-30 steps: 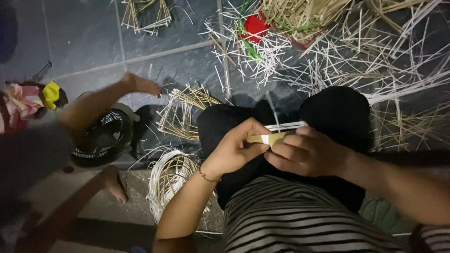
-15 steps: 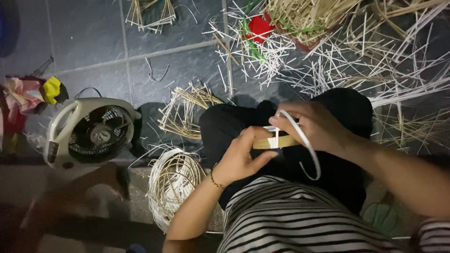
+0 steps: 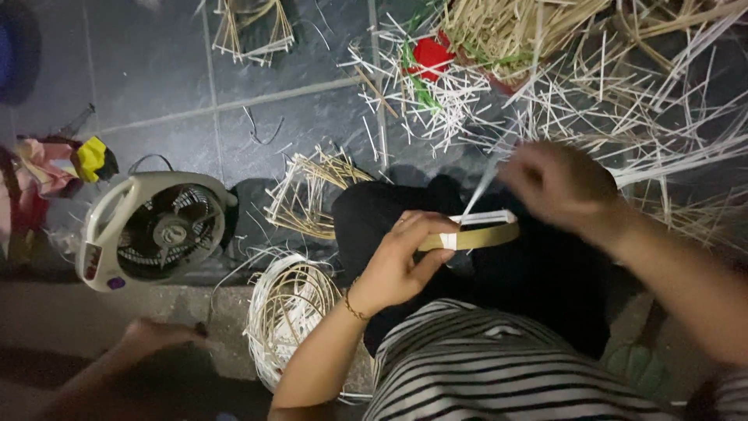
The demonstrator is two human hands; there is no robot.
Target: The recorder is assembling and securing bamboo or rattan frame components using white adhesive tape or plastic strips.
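i see a dark tiled floor point(image 3: 156, 70) with pale grout lines. at nine o'clock a small white fan point(image 3: 152, 230) lies on it, tilted, with crumpled pink and yellow cloth point(image 3: 54, 164) just beside it. a coil of pale cane point(image 3: 288, 308) sits near seven o'clock, a looser bundle of strips point(image 3: 308, 195) at the centre, another bundle point(image 3: 249, 27) at eleven. from twelve to three o'clock, cut white sticks point(image 3: 623, 101) lie scattered around a red object point(image 3: 432, 54).

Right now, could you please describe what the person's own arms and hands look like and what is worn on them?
Both forearms are bare, with no sleeves or gloves. The left hand has a thin beaded bracelet at the wrist. The right hand is motion-blurred and shows no jewellery that I can make out.
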